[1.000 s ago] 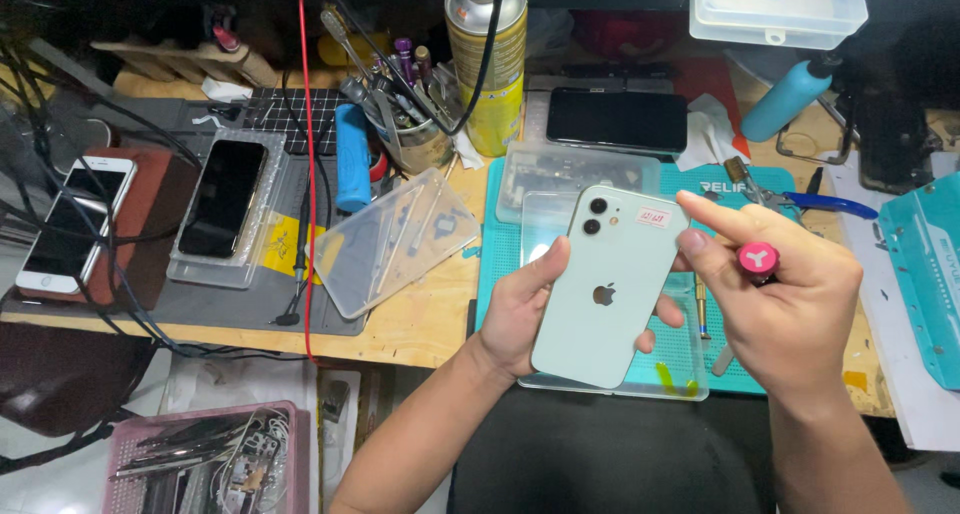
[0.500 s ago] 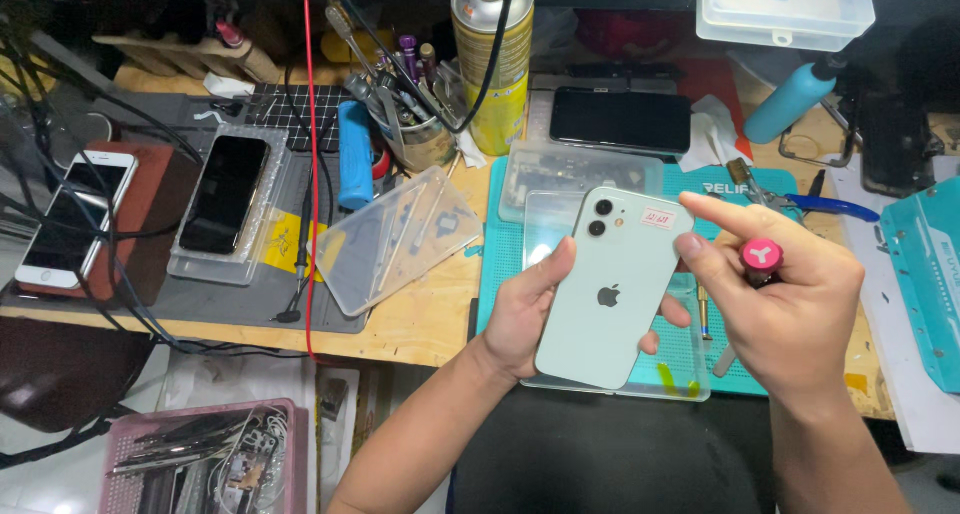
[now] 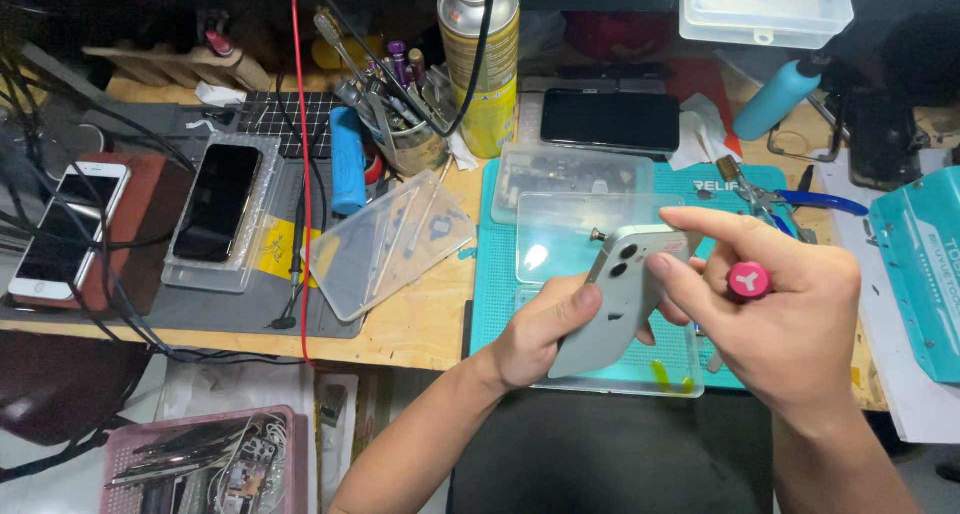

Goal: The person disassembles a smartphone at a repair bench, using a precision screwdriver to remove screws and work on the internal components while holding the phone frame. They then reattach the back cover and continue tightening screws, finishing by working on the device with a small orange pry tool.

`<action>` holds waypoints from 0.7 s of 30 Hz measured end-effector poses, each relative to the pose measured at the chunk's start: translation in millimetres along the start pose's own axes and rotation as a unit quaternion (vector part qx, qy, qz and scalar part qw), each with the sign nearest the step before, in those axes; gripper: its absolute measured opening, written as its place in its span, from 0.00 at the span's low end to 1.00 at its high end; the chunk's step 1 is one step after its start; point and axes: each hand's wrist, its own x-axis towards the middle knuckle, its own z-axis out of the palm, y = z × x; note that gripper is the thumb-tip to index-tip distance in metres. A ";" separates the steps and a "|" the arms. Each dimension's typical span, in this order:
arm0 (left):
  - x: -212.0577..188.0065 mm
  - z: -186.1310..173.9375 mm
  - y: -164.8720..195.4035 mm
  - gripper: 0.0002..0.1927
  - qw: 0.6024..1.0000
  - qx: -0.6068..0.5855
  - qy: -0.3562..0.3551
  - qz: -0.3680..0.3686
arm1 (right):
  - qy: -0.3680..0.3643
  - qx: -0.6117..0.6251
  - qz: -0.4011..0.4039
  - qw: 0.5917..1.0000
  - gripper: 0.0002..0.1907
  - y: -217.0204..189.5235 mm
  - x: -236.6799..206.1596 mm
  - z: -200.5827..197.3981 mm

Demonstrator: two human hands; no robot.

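2 bare hands and forearms, nothing worn

The left hand [image 3: 540, 336] and right hand [image 3: 790, 324] show no gloves, rings, watch or sleeves; both forearms are uncovered down to the frame edge.

Four phones show: a pale green phone [image 3: 620, 304] near the workbench's front edge, a white phone [image 3: 62, 226] and a black phone [image 3: 215, 202] toward the left edge, and a dark phone [image 3: 610, 120] face up near the back edge. Two hands hold things, the left hand [image 3: 540, 334] and the right hand [image 3: 780, 324], and one pink-capped screwdriver [image 3: 748, 280] shows. There is one yellow spray can [image 3: 483, 64], one blue bottle [image 3: 785, 96], one tool cup [image 3: 405, 139] and one lidded clear box [image 3: 765, 6] at the back edge
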 end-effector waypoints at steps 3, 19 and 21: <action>-0.3 2.2 2.1 0.39 1.000 0.011 -0.006 0.007 | -0.003 0.003 -0.004 1.000 0.15 0.1 -0.9 -1.9; -5.5 2.0 -1.9 0.39 0.999 0.031 0.005 -0.007 | -0.010 0.046 -0.009 0.999 0.15 5.5 -2.1 -2.0; -4.6 2.2 -1.0 0.39 0.999 0.032 0.011 -0.010 | -0.010 0.060 -0.006 0.998 0.15 5.4 -1.4 -1.0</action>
